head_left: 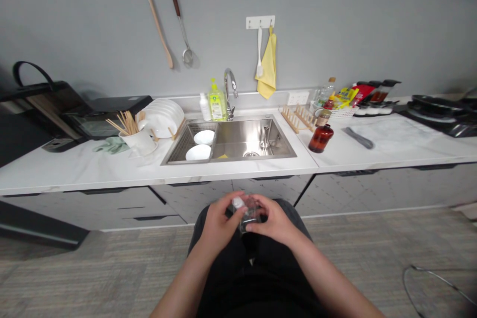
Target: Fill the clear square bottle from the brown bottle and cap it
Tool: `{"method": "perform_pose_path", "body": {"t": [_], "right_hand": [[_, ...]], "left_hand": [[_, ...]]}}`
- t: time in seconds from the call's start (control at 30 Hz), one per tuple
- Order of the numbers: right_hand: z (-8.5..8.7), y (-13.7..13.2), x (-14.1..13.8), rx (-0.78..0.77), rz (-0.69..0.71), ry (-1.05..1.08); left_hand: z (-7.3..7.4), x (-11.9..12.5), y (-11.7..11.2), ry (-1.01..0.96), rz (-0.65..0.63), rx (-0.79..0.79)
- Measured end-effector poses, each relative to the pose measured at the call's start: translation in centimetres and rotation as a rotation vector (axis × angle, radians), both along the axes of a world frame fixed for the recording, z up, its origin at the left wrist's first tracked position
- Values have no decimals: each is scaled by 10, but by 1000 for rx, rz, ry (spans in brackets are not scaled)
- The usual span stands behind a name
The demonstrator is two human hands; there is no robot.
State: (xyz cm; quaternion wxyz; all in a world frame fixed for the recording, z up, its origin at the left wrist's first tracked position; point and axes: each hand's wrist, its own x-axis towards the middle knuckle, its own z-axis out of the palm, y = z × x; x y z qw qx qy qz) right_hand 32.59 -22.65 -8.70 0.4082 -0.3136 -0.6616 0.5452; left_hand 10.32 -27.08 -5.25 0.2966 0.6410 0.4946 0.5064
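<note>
Both my hands meet low in the middle of the view, in front of my body and well short of the counter. My left hand (218,223) and my right hand (272,219) are both closed around a small clear bottle with a white cap (246,211). The left fingers sit at the capped end, while the right hand wraps the body. On the counter ahead, a steel sink (257,136) holds two white bowls (201,145) on a drain rack at its left side. An amber glass bottle (320,138) stands to the right of the sink.
A cup of chopsticks (137,136), stacked white plates (164,117) and a green cloth (112,145) lie left of the sink. Dish soap (216,102) stands by the faucet (230,89). A wooden rack (298,118), condiment basket (339,104) and pans (439,109) are at the right.
</note>
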Motion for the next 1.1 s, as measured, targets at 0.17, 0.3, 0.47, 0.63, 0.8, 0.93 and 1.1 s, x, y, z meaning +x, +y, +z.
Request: {"method": "perform_pose_path", "body": {"t": [0.17,0.3,0.47,0.63,0.8,0.93,1.1], "right_hand": [[-5,3,-1,-8,-75,-47],[-11,5,0,-21,-91,-76],[-19,9,-2,-28,-104,-122],[-27,17,-2,-13,-142,-161],[-30,24,-3,-25,-154,-202],[-29,28,-6,-25,-152,-196],[-26,29,-9,-53,-125,-186]], "left_hand": [[3,-2,0,15,16,26],[-2,-8,6,-48,23,-12],[-17,-11,11,-139,30,-86],[-27,-14,13,-274,-45,-152],[-34,-23,19,-292,-31,-168],[-36,-26,24,-298,-18,-190],[-31,-28,26,-343,-17,-231]]}}
